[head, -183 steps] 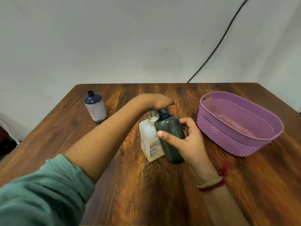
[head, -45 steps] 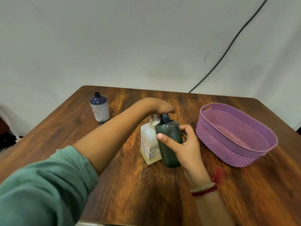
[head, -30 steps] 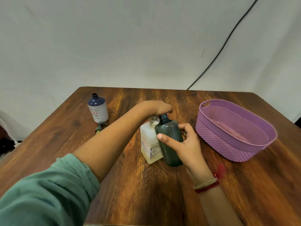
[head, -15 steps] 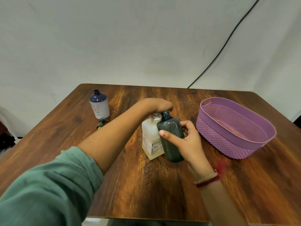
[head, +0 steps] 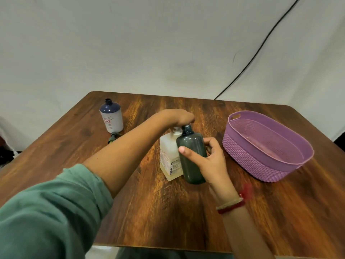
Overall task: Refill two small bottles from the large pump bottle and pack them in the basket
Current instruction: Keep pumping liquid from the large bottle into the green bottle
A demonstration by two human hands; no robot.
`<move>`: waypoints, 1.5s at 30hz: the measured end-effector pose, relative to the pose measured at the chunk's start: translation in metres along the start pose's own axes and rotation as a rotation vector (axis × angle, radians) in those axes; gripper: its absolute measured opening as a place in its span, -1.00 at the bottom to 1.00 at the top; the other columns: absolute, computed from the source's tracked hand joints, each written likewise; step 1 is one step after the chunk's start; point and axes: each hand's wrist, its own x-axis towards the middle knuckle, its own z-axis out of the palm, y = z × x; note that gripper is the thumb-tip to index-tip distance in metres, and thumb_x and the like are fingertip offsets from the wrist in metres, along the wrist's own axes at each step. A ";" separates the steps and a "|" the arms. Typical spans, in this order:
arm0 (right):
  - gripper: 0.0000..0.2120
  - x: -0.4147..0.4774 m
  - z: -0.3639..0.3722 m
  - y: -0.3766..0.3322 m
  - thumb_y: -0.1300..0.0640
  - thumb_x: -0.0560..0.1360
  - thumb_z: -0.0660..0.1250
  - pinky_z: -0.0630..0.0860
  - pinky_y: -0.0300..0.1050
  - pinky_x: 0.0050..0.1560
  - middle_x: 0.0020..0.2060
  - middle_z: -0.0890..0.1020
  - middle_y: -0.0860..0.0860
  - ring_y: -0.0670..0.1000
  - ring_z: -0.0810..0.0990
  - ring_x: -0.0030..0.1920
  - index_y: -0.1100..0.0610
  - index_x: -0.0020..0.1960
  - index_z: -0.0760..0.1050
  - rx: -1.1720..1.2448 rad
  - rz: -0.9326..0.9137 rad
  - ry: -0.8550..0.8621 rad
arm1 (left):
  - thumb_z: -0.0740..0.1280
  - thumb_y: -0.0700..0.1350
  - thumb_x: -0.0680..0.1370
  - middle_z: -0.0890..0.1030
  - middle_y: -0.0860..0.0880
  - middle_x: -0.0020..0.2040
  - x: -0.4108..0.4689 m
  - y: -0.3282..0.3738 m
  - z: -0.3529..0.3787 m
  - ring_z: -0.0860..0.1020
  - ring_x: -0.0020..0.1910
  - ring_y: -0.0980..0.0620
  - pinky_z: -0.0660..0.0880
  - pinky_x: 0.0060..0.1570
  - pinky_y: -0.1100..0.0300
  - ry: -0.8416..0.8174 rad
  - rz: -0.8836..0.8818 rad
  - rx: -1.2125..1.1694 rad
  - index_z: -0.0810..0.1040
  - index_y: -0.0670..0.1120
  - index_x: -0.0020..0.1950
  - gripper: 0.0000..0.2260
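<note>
A pale square pump bottle (head: pixel 169 157) stands at the middle of the table. My left hand (head: pixel 180 118) lies closed over its pump head, which is hidden beneath it. Pressed against the pump bottle's right side is a dark green bottle (head: pixel 190 144) with an open neck, standing upright under the hidden spout; my right hand (head: pixel 209 161) grips its body. A white bottle with a dark blue top (head: pixel 111 116), uncapped, stands at the far left. The purple basket (head: pixel 280 166) sits to the right with nothing in it.
A small dark cap or nozzle (head: pixel 112 137) lies on the wooden table (head: pixel 168 217) just in front of the white bottle. A black cable (head: pixel 257 49) runs down the white backdrop behind the table. The table's near edge is close below my arms.
My hands keep the same hold on the pump bottle and the green bottle. Only the camera view has shifted slightly; the bottles and the basket have stayed in place.
</note>
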 end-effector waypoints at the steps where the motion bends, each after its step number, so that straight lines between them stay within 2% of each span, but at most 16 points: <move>1: -0.46 0.000 0.000 -0.001 -0.17 0.05 0.51 0.49 -0.24 -0.14 -0.05 0.57 -0.10 -0.12 0.56 -0.02 -0.04 -0.06 0.41 0.007 0.000 0.004 | -0.01 -0.08 0.66 0.50 -0.20 0.24 -0.002 0.002 -0.003 0.47 -0.02 -0.05 0.41 0.04 0.10 0.003 0.000 -0.006 0.44 -0.18 0.22 -0.69; 5: -0.43 0.003 -0.005 -0.004 -0.21 0.05 0.50 0.51 -0.17 -0.07 -0.02 0.57 -0.09 -0.10 0.55 0.01 -0.05 -0.04 0.42 0.002 -0.013 -0.005 | 0.01 -0.04 0.67 0.46 -0.14 0.26 -0.007 0.009 -0.011 0.45 0.11 -0.05 0.34 0.09 0.10 0.049 -0.001 0.022 0.45 -0.18 0.29 -0.65; 7: -0.43 0.003 -0.004 -0.001 -0.21 0.04 0.51 0.52 -0.14 -0.04 -0.03 0.57 -0.09 -0.09 0.56 0.02 -0.05 -0.05 0.42 -0.005 -0.016 -0.002 | 0.01 -0.09 0.67 0.46 -0.13 0.28 -0.003 0.006 -0.005 0.47 0.11 -0.06 0.37 0.09 0.11 0.040 0.017 0.033 0.46 -0.16 0.26 -0.68; 10: -0.41 0.004 -0.002 0.005 -0.24 0.01 0.50 0.52 -0.15 -0.05 -0.02 0.57 -0.08 -0.09 0.56 0.01 -0.04 -0.06 0.41 -0.014 -0.008 0.007 | 0.00 -0.15 0.67 0.46 -0.17 0.32 -0.001 0.002 0.003 0.48 0.22 -0.12 0.40 0.21 0.07 0.027 -0.012 0.021 0.42 -0.22 0.34 -0.66; 13: -0.43 0.002 0.001 0.005 -0.22 0.02 0.49 0.46 -0.23 -0.13 -0.04 0.57 -0.09 -0.11 0.56 0.00 -0.05 -0.07 0.40 0.010 -0.003 0.004 | 0.02 -0.17 0.67 0.48 -0.17 0.29 -0.003 0.002 0.001 0.50 0.18 -0.11 0.42 0.15 0.09 0.002 -0.016 0.030 0.41 -0.22 0.33 -0.69; 16: -0.43 0.000 0.000 0.000 -0.22 0.02 0.49 0.46 -0.23 -0.14 -0.04 0.56 -0.10 -0.11 0.55 0.00 -0.05 -0.06 0.40 0.020 -0.001 0.006 | 0.01 -0.07 0.67 0.49 -0.11 0.17 -0.003 0.004 -0.007 0.50 0.02 -0.05 0.36 0.02 0.13 -0.002 -0.005 0.023 0.45 -0.18 0.24 -0.69; 18: -0.43 0.001 -0.001 -0.002 -0.20 0.04 0.50 0.48 -0.22 -0.13 -0.05 0.57 -0.10 -0.11 0.56 -0.02 -0.03 -0.05 0.41 0.026 -0.017 0.008 | 0.00 -0.03 0.67 0.48 -0.13 0.14 -0.003 0.006 -0.009 0.48 -0.03 -0.02 0.34 0.03 0.13 0.013 -0.015 -0.017 0.45 -0.19 0.26 -0.64; 21: -0.43 0.002 -0.001 0.000 -0.19 0.04 0.51 0.51 -0.19 -0.09 -0.04 0.57 -0.09 -0.12 0.56 -0.01 -0.03 -0.05 0.42 0.009 -0.015 0.005 | -0.02 -0.08 0.67 0.48 -0.16 0.25 0.000 0.002 -0.003 0.47 0.05 -0.05 0.35 0.09 0.12 0.014 0.005 0.010 0.43 -0.21 0.30 -0.64; 25: -0.41 0.003 -0.003 0.001 -0.20 0.02 0.50 0.49 -0.20 -0.10 -0.01 0.57 -0.08 -0.12 0.54 0.01 -0.03 -0.04 0.42 -0.002 0.012 -0.020 | -0.02 -0.12 0.67 0.48 -0.17 0.26 0.002 -0.003 0.002 0.45 0.02 -0.02 0.40 0.11 0.10 0.006 0.000 0.030 0.43 -0.21 0.30 -0.66; 29: -0.44 0.005 -0.006 -0.005 -0.18 0.05 0.50 0.48 -0.23 -0.13 -0.04 0.57 -0.11 -0.16 0.54 -0.02 -0.03 -0.03 0.43 0.021 -0.004 -0.031 | 0.01 0.00 0.66 0.54 -0.13 0.14 0.009 -0.002 -0.007 0.51 -0.10 0.00 0.40 -0.07 0.16 0.023 -0.007 0.010 0.48 -0.15 0.10 -0.68; 31: -0.43 0.006 -0.005 -0.004 -0.19 0.04 0.51 0.51 -0.18 -0.08 -0.03 0.57 -0.10 -0.14 0.55 -0.01 -0.03 -0.04 0.43 0.008 -0.005 -0.031 | 0.02 0.01 0.66 0.54 -0.12 0.12 0.008 -0.002 -0.006 0.52 -0.06 -0.02 0.40 -0.04 0.14 0.036 -0.015 -0.035 0.49 -0.16 0.14 -0.66; 33: -0.42 0.006 -0.005 0.002 -0.19 0.05 0.54 0.53 -0.13 -0.04 -0.02 0.58 -0.08 -0.11 0.56 0.01 -0.03 -0.03 0.43 0.003 0.003 -0.027 | 0.00 -0.05 0.66 0.52 -0.13 0.19 0.009 -0.002 -0.001 0.49 0.03 -0.03 0.41 0.08 0.11 0.009 -0.006 -0.030 0.49 -0.17 0.22 -0.66; 36: -0.42 0.005 -0.004 0.005 -0.17 0.03 0.53 0.50 -0.21 -0.11 -0.04 0.59 -0.08 -0.12 0.57 -0.02 -0.02 -0.04 0.43 0.017 0.009 -0.025 | -0.01 -0.09 0.66 0.51 -0.15 0.18 0.006 -0.003 0.004 0.47 0.04 -0.04 0.39 0.09 0.10 -0.010 -0.031 -0.030 0.49 -0.18 0.19 -0.67; 39: -0.40 0.004 -0.004 0.001 -0.18 0.02 0.50 0.46 -0.29 -0.17 -0.05 0.59 -0.09 -0.17 0.57 -0.05 0.00 -0.03 0.43 0.035 0.003 -0.026 | 0.01 -0.01 0.66 0.51 -0.19 0.25 0.007 0.001 -0.003 0.51 0.16 -0.10 0.40 0.13 0.05 -0.020 -0.044 -0.026 0.48 -0.18 0.26 -0.62; 42: -0.38 0.004 -0.005 -0.003 -0.18 0.02 0.50 0.47 -0.27 -0.16 -0.04 0.59 -0.09 -0.16 0.57 -0.04 0.03 0.00 0.44 0.041 -0.002 -0.033 | 0.02 0.02 0.66 0.54 -0.12 0.07 0.005 0.002 -0.007 0.54 -0.01 -0.05 0.42 -0.05 0.13 0.012 -0.028 0.025 0.49 -0.17 0.17 -0.64; 45: -0.38 0.006 -0.005 0.002 -0.18 0.03 0.53 0.50 -0.20 -0.11 -0.02 0.59 -0.06 -0.10 0.58 0.00 0.01 -0.01 0.44 0.041 0.022 -0.040 | 0.03 -0.13 0.66 0.53 -0.15 0.19 0.005 0.000 -0.002 0.50 0.08 -0.07 0.46 0.11 0.07 -0.001 0.029 0.096 0.49 -0.18 0.21 -0.71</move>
